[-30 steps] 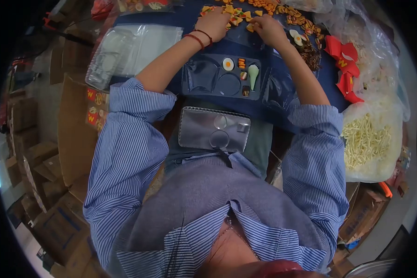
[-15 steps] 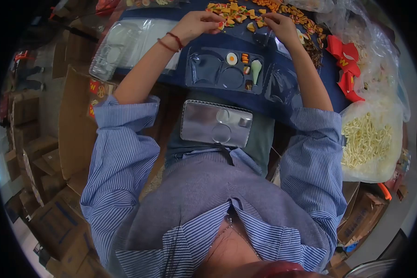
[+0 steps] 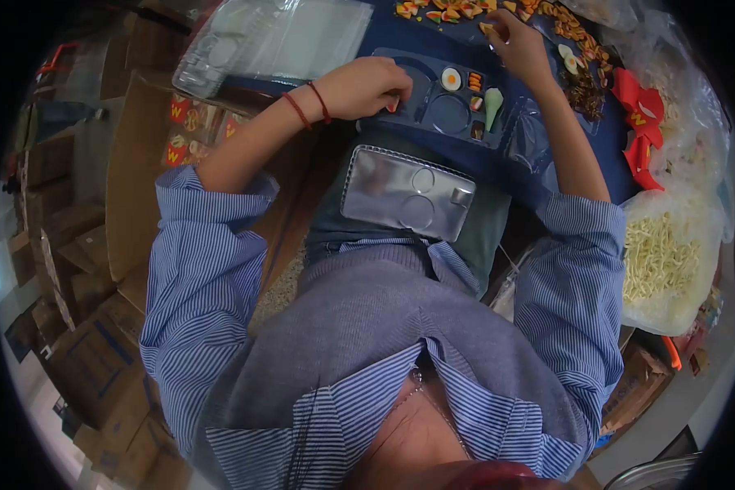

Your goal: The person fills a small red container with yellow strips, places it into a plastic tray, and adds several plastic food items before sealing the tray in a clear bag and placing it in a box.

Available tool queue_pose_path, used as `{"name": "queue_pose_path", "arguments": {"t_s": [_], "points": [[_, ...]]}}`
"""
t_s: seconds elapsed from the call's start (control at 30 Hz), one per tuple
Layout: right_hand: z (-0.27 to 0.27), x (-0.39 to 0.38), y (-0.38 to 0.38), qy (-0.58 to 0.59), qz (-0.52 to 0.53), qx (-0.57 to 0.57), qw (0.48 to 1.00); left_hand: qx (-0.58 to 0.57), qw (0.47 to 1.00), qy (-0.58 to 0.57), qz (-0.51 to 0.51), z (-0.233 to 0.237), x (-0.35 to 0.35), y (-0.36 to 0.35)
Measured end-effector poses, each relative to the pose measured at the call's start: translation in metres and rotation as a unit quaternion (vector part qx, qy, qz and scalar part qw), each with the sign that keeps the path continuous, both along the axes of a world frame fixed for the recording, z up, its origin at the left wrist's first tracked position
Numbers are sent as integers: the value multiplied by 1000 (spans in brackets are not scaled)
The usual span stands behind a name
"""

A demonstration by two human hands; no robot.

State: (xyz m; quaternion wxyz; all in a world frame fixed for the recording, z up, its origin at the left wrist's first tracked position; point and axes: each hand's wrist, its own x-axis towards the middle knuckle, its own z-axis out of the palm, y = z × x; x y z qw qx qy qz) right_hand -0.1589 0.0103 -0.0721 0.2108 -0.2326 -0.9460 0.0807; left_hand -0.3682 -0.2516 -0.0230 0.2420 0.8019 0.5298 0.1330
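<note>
My left hand [image 3: 367, 87] is over the left compartment of a clear plastic tray [image 3: 423, 119], fingers pinched on a small red-and-white toy food piece [image 3: 393, 104]. My right hand [image 3: 521, 51] is by the pile at the table's far side, pinching a small yellow-orange toy food piece [image 3: 487, 29]. In the tray lie a toy fried egg [image 3: 451, 79], orange pieces [image 3: 474, 81], a small red-and-white piece [image 3: 476, 104], a brown piece [image 3: 477, 129] and a pale green spoon-shaped piece [image 3: 492, 106].
A clear lid-like tray [image 3: 384, 197] rests on my lap. Stacked clear plastic trays [image 3: 302, 41] lie at the table's left. Toy pieces [image 3: 443, 10] are heaped at the back. Red cartons [image 3: 641, 114] and a bag of noodle-like pieces [image 3: 661, 257] sit at right. Cardboard boxes [image 3: 126, 245] stand left.
My left hand has come from the pile toward me, over the tray's left compartment. My right hand stays near the pile. The whole view has shifted a little.
</note>
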Motion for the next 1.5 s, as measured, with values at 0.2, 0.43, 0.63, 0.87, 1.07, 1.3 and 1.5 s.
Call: {"name": "queue_pose_path", "arguments": {"t_s": [0.2, 0.43, 0.63, 0.87, 1.07, 1.3, 1.5], "points": [[35, 24, -31, 56, -61, -197, 977, 179, 976, -39, 118, -17, 4, -19], [62, 38, -147, 99, -15, -291, 951, 104, 979, 141, 103, -8, 24, -8], [33, 40, -180, 31, -18, -71, 997, 8, 953, -185, 240, -5, 65, 2], [27, 45, -178, 41, -15, 38, 998, 273, 955, 22, 110, -18, 71, -21], [32, 46, -175, 21, 35, -1, 999, 285, 959, 5, 8, -37, 60, -21], [60, 43, -136, -32, 169, -82, 982, 295, 954, -51, 8, -38, 65, -19], [26, -6, -17, 9, -6, -63, 998, 266, 963, -44, 2, -30, 64, -20]]}}
